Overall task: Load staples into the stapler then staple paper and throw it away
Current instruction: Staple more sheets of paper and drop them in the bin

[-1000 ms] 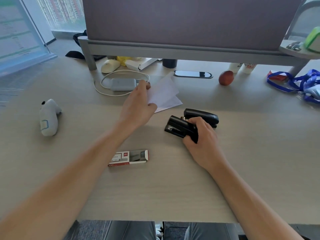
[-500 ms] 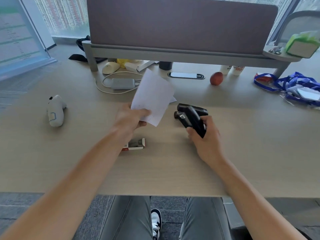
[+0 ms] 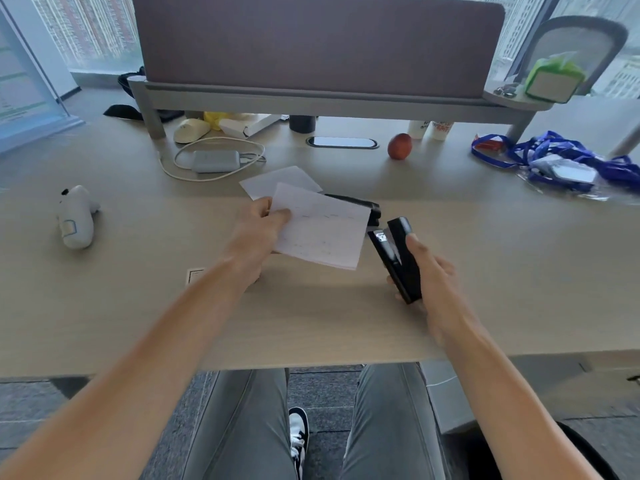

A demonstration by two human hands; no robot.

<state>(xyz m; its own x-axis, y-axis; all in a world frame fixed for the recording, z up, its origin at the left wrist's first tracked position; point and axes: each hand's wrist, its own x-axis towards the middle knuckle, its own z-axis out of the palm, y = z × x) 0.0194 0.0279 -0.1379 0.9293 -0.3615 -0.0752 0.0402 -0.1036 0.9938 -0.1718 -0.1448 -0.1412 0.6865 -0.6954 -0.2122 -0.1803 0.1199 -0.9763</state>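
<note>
My left hand [image 3: 258, 233] pinches a white sheet of paper [image 3: 320, 226] by its left edge and holds it above the desk. My right hand [image 3: 433, 282] grips a black stapler [image 3: 398, 254] lifted off the desk, its mouth pointing at the paper's right edge, a small gap between them. A second black stapler [image 3: 360, 204] lies on the desk behind the paper, partly hidden. Another white sheet [image 3: 277, 180] lies flat further back. The staple box [image 3: 194, 274] peeks out from under my left forearm.
A white controller [image 3: 74, 218] lies at the left. At the back are a grey charger with a cable [image 3: 214, 161], a mouse [image 3: 190, 130], an apple [image 3: 400, 146] and blue lanyards [image 3: 554, 161]. A partition screen [image 3: 311, 46] stands behind. The desk's front edge [image 3: 311, 365] is above my knees.
My left hand has lifted the paper off the desk and turned it flat towards the stapler. My right hand has raised the stapler and swung its mouth towards the paper.
</note>
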